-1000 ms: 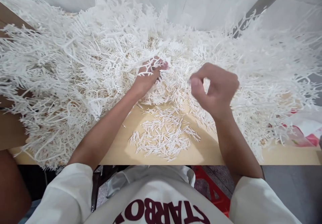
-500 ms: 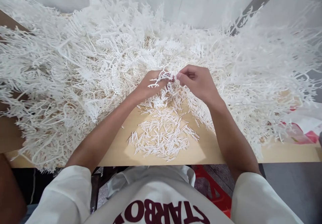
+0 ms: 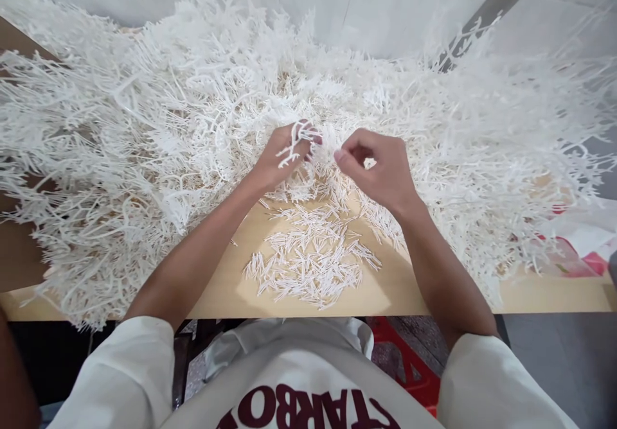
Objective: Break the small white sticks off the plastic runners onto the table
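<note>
My left hand (image 3: 284, 148) holds a small white branched piece (image 3: 295, 139), which lies across its fingers and thumb. To the right, apart from it, my right hand (image 3: 378, 162) is closed in a pinch, thumb against forefinger; anything tiny between the tips cannot be made out. Both hands are over the near side of a large heap of white branched pieces (image 3: 202, 95). Closer to my body, a pile of short white sticks (image 3: 313, 255) lies on the wooden table (image 3: 216, 297).
Pink and clear plastic packaging (image 3: 569, 255) lies at the table's right end. Brown cardboard (image 3: 19, 255) stands at the left. Below the table edge is a red plastic object (image 3: 409, 368). Part of another person's limb (image 3: 14, 371) shows at the lower left.
My hands have moved apart. The left hand has shifted up and left with the branched piece, which has turned. The right hand has moved slightly down, its pinch still closed.
</note>
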Available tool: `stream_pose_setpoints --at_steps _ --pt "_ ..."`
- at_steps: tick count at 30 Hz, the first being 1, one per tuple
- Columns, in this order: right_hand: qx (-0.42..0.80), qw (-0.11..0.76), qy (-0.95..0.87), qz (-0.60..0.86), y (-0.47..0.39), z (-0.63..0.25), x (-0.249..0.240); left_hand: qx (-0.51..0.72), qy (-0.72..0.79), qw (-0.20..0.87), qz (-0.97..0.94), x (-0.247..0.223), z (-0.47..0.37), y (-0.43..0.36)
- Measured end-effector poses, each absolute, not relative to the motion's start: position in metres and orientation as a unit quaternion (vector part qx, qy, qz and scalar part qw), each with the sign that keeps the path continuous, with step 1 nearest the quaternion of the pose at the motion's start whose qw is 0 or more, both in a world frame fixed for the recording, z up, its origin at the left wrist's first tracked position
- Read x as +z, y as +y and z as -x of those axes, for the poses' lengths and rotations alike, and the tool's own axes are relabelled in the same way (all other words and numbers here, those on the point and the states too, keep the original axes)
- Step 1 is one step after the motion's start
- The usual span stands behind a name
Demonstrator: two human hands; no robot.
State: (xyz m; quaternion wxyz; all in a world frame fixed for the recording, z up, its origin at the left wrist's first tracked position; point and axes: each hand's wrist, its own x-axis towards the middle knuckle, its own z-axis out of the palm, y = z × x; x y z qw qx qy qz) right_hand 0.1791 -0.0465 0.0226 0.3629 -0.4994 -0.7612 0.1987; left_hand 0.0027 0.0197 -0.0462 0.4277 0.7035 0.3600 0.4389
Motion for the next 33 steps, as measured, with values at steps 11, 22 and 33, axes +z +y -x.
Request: stream_pose_setpoints --at_steps 11,22,33 --pt "0.179 0.310 -0.803 0.477 -0.023 -0.197 0.002 0.363 0.286 0.474 -0.749 -0.044 0.002 0.017" --pt "0.129 0.231 -0.830 0.492 -0.029 -0.193 0.006 0.375 0.272 0.431 -0.774 -0.045 -0.002 0.017" --pt "0.100 0.334 -0.802 0.485 -0.048 -0.188 0.030 0.384 0.328 0.471 -0.723 -0.050 0.012 0.029"
